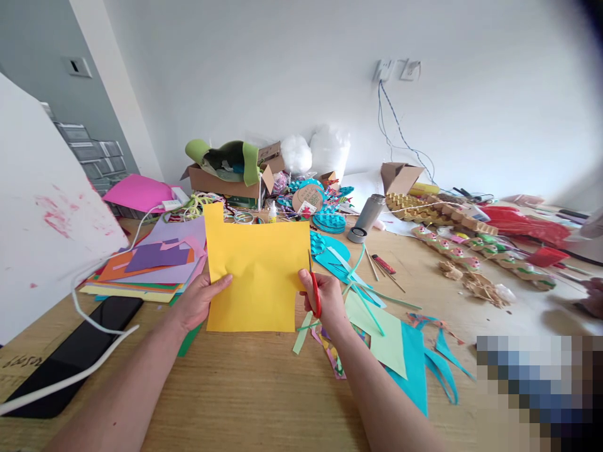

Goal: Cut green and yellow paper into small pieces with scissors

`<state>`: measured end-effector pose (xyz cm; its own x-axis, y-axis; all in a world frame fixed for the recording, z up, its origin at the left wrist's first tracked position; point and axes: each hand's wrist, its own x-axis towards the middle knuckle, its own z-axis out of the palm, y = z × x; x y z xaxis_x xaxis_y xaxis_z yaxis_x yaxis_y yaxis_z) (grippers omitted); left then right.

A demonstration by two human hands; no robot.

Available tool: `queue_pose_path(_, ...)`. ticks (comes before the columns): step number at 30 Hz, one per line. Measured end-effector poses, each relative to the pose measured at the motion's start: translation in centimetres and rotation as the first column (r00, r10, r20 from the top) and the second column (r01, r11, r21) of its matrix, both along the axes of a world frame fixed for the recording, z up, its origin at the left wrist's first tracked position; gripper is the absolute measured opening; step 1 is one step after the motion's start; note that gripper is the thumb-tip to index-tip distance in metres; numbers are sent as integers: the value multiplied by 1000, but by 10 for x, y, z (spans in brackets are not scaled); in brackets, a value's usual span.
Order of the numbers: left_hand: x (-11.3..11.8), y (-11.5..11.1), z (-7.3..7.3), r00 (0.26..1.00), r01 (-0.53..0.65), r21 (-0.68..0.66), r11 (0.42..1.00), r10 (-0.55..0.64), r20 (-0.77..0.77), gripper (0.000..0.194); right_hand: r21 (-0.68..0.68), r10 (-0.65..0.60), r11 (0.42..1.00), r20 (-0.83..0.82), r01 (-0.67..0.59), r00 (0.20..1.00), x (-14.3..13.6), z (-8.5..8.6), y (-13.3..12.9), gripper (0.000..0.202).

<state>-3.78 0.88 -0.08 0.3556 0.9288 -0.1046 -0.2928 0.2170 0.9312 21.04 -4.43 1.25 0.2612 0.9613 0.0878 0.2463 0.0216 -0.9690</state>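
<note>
A yellow sheet of paper (259,276) is held up above the table, with a piece cut out along its top edge. My left hand (200,298) pinches its left side, thumb on the near face. My right hand (325,298) grips the right edge and also has red-handled scissors (315,292) in it, blades pointing up. Below and right of that hand lie a pale green sheet (377,333), a blue sheet (414,358) and small paper scraps (330,351). The fingers behind the yellow sheet are hidden.
Stacked coloured paper (155,263), a black phone (75,351) and a white cable (85,301) are on the left. A thermos (367,218), egg-carton strips (433,213) and a cardboard box (226,182) stand further back. Another person's hand (592,295) shows at the right edge.
</note>
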Motion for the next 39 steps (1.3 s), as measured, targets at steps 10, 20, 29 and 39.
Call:
queue_pose_path(10,1,-1,2,1000,-21,7,1000,21,-10,61,-29,38,999,76,-36,996,2,4,-1,60)
queue_pose_path(20,1,-3,4,999,0,3,1000,0,-37,58,-27,33,999,65,-31,997,4,1,0,58)
queue_pose_path(29,-1,-1,2,998,35,-38,999,-36,-45,57,-19,15,1000,41,-14,999,4,2,1,55)
queue_pose_path(39,1,-2,3,999,9,12,1000,-8,-32,51,11,20,1000,68,-21,997,7,-2,3,54)
